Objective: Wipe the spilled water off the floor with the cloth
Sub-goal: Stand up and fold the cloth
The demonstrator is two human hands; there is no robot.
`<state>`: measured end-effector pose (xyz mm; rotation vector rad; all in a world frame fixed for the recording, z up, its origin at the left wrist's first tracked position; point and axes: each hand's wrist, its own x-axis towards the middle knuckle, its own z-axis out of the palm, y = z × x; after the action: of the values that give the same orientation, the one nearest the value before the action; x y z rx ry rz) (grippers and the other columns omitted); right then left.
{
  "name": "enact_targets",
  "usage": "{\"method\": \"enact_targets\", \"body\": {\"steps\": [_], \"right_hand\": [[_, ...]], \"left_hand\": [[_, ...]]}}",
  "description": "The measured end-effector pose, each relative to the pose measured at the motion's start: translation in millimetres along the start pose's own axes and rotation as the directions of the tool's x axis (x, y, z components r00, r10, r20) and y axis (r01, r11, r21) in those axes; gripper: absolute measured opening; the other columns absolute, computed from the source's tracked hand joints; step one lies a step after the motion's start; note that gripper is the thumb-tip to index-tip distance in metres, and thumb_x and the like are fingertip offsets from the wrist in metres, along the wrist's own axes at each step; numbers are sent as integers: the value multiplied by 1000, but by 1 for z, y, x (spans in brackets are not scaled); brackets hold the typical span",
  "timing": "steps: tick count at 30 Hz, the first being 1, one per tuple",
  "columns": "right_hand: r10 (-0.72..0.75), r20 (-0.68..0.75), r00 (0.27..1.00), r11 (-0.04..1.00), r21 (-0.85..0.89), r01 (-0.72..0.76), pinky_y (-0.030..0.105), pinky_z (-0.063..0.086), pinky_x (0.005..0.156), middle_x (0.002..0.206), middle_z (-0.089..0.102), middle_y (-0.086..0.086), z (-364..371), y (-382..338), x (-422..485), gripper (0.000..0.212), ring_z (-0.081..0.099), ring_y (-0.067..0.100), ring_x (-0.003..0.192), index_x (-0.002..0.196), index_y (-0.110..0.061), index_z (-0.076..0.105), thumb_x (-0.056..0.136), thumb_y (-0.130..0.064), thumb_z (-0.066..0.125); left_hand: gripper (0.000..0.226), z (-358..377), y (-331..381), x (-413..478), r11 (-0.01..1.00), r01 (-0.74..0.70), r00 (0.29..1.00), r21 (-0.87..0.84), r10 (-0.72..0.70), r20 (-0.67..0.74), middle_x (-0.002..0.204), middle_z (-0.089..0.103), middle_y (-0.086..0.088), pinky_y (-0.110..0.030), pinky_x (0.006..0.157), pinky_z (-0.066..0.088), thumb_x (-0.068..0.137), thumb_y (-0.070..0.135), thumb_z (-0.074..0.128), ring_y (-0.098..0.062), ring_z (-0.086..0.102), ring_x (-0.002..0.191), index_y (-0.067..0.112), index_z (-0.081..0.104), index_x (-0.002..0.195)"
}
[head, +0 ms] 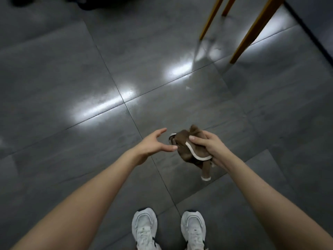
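A brown cloth (pixel 185 141) with a white edge is bunched up in my right hand (pixel 209 143), held above the floor in front of me. My left hand (pixel 153 143) is just left of the cloth, fingers spread, its thumb tip near the cloth's left corner. The dark grey tiled floor (pixel 90 69) shines under ceiling light. A wet, glossy patch (pixel 203 74) lies on the tiles ahead to the right, close to the wooden legs; its outline is hard to tell from the reflections.
Three yellow wooden furniture legs (pixel 252 31) stand at the upper right. A dark edge (pixel 310 37) runs along the far right. Dark objects (pixel 86 2) lie at the top left. My white sneakers (pixel 144 230) stand at the bottom centre.
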<state>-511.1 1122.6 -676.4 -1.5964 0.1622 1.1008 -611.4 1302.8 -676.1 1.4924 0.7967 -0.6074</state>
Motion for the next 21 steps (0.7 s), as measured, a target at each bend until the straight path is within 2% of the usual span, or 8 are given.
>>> {"method": "enact_targets", "body": {"steps": [3, 4, 6, 8, 11, 14, 18, 21], "right_hand": [[51, 146, 988, 973, 215, -82, 28, 57, 73, 84, 73, 9, 12, -65, -44, 26, 70, 19, 75, 95, -6, 67, 72, -18, 68], [56, 154, 987, 965, 244, -92, 30, 58, 76, 86, 73, 10, 12, -84, -57, 28, 70, 20, 77, 96, -5, 67, 71, -18, 68], [57, 139, 989, 967, 240, -90, 32, 57, 81, 91, 73, 12, 11, -119, -80, 36, 70, 23, 83, 99, -4, 67, 68, -22, 73], [42, 45, 998, 995, 91, -46, 29, 57, 76, 89, 73, 11, 5, -149, -99, 34, 69, 22, 83, 97, -5, 69, 70, -23, 77], [-128, -177, 976, 976, -199, 92, 16, 50, 62, 78, 68, 3, -14, -190, -117, 11, 65, 4, 69, 92, -6, 67, 83, -9, 71], [-269, -303, 914, 928, -338, 161, 27, 49, 76, 87, 69, 6, -41, -226, -126, 14, 65, 13, 81, 94, -9, 67, 81, -6, 72], [-373, -302, 877, 871, -441, 218, 30, 48, 83, 93, 67, -1, -61, -276, -147, 30, 62, 17, 93, 103, -19, 64, 77, -7, 73], [-343, -215, 914, 879, -417, 231, 29, 48, 86, 98, 66, -3, -76, -310, -159, 42, 62, 17, 98, 106, -26, 59, 73, -2, 71]], "left_hand": [[40, -19, 46, -49, 998, 7, 997, -58, -2, 75, 117, 58, -1, -18, 95, 37, 71, 17, 77, -3, 53, 108, 24, 60, 106], [22, -23, 64, -66, 998, 7, 998, -64, -2, 69, 97, 62, 0, -9, 80, 41, 74, 14, 74, 5, 58, 85, 21, 60, 89], [20, -27, 97, -95, 998, 0, 1000, -62, -1, -10, 71, 55, 3, -4, 52, 38, 79, 12, 70, 4, 52, 57, 18, 52, 71], [23, -30, 127, -118, 995, 5, 996, -105, -14, -86, 67, 52, 1, -15, 54, 38, 83, 12, 65, -9, 49, 63, 18, 48, 69], [21, -35, 175, -140, 981, 13, 981, -194, -51, -190, 69, 53, -5, -28, 62, 42, 87, 14, 59, -17, 51, 64, 17, 46, 71], [14, -32, 221, -153, 967, -13, 944, -254, -72, -323, 77, 55, -11, -32, 58, 50, 88, 17, 58, -23, 54, 65, 12, 48, 79], [7, -1, 287, -168, 971, -70, 923, -229, -24, -385, 83, 60, -10, -44, 72, 55, 89, 18, 56, -26, 59, 76, 11, 55, 91], [8, 35, 339, -174, 975, -129, 908, -179, 44, -416, 89, 66, -13, -30, 60, 52, 87, 16, 56, -23, 60, 72, 17, 62, 93]]}}
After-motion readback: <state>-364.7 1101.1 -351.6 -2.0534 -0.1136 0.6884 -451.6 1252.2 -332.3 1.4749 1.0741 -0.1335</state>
